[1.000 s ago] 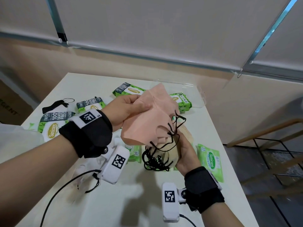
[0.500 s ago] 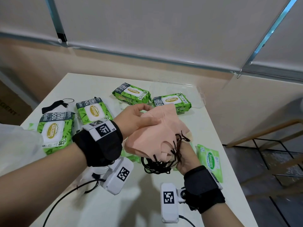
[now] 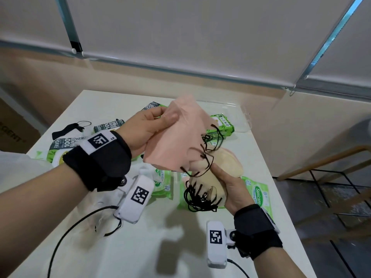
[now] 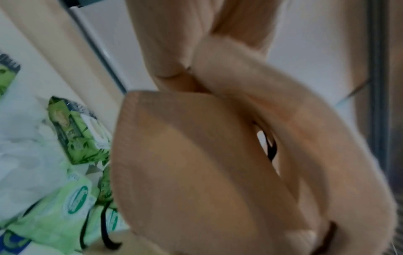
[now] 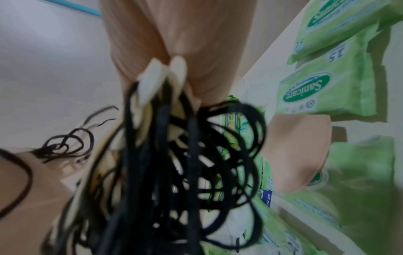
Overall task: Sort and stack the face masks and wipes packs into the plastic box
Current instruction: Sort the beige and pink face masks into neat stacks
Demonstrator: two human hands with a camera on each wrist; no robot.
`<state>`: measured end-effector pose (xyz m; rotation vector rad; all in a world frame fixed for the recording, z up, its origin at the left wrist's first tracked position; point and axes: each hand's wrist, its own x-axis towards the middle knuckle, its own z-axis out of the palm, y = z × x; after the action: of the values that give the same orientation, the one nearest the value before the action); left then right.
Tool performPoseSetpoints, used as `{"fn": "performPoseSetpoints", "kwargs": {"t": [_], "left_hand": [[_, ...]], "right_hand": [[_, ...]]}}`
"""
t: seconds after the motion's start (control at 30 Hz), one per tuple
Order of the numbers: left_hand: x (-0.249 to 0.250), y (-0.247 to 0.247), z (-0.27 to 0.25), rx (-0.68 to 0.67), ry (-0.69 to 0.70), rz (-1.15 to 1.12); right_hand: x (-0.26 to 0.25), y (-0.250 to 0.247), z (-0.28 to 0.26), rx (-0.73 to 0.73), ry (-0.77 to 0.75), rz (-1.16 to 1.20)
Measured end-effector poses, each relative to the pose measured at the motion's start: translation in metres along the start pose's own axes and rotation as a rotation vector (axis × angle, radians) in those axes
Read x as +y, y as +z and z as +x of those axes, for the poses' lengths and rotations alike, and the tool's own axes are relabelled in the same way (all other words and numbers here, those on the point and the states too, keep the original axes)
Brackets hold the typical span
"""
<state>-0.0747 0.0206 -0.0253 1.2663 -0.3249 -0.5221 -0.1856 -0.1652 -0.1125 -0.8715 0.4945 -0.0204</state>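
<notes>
White worktop (image 3: 152,255), green wipes packs (image 3: 259,194) lying scattered.
My left hand (image 3: 149,130) is pinching a pink mask (image 3: 176,141), hanging slantwise above it; my right hand (image 3: 230,187) is gripping a mask bundle (image 3: 206,177), its black loops (image 3: 197,199) tangling, count unclear.

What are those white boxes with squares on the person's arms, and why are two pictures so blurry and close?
Those boxes are small cameras strapped to each wrist. A third camera sits on the person's head, and it took the wide picture looking down at the white table. The two blurry pictures come from the wrist cameras, so they look along the hands from very near.

The left hand pinches one pink face mask and lifts it. The right hand grips a bundle of beige masks with tangled black ear loops. On the table lie green wipes packs, a black mask and, at the far edge, a clear plastic box.
</notes>
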Motion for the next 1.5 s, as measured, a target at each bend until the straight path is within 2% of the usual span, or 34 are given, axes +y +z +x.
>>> {"fn": "performPoseSetpoints", "kwargs": {"t": [0.17, 0.23, 0.33, 0.4, 0.47, 0.57, 0.7, 0.8, 0.93, 1.17, 1.27, 1.37, 1.5], "left_hand": [[-0.004, 0.0, 0.003, -0.008, -0.07, -0.138], [-0.003, 0.001, 0.002, -0.056, -0.088, -0.127], [0.001, 0.002, -0.001, -0.128, -0.1, -0.016], [0.006, 0.002, -0.003, -0.192, -0.108, 0.134], [0.011, 0.003, -0.005, -0.266, -0.117, 0.289], [0.012, 0.007, -0.005, -0.299, -0.096, 0.455], [0.001, 0.015, -0.001, -0.179, 0.014, 0.578], [-0.008, 0.018, 0.0, -0.07, 0.091, 0.644], [-0.013, 0.017, -0.001, 0.021, 0.162, 0.725], [-0.009, -0.005, 0.004, 0.078, 0.087, 0.6], [-0.004, -0.006, 0.001, 0.028, 0.073, 0.501], [0.004, 0.002, -0.002, -0.085, 0.076, 0.431], [0.0, 0.017, -0.004, -0.228, 0.081, 0.531]], "right_hand": [[0.001, -0.005, 0.005, -0.014, 0.006, -0.017], [0.002, -0.008, 0.011, 0.063, -0.01, -0.028], [0.001, -0.017, 0.022, 0.236, -0.085, -0.04], [-0.004, -0.021, 0.024, 0.28, -0.142, -0.1], [-0.012, -0.017, 0.021, 0.25, -0.219, -0.192], [-0.024, 0.003, 0.005, 0.083, -0.315, -0.285], [-0.03, 0.02, -0.011, -0.116, -0.338, -0.37], [-0.026, 0.024, -0.014, -0.197, -0.323, -0.365], [-0.022, 0.023, -0.012, -0.158, -0.325, -0.355], [-0.023, 0.013, -0.008, -0.022, -0.27, -0.326], [-0.024, 0.013, -0.007, -0.038, -0.28, -0.364], [-0.023, 0.015, -0.005, -0.084, -0.305, -0.397], [-0.021, 0.021, -0.007, -0.172, -0.356, -0.508]]}}
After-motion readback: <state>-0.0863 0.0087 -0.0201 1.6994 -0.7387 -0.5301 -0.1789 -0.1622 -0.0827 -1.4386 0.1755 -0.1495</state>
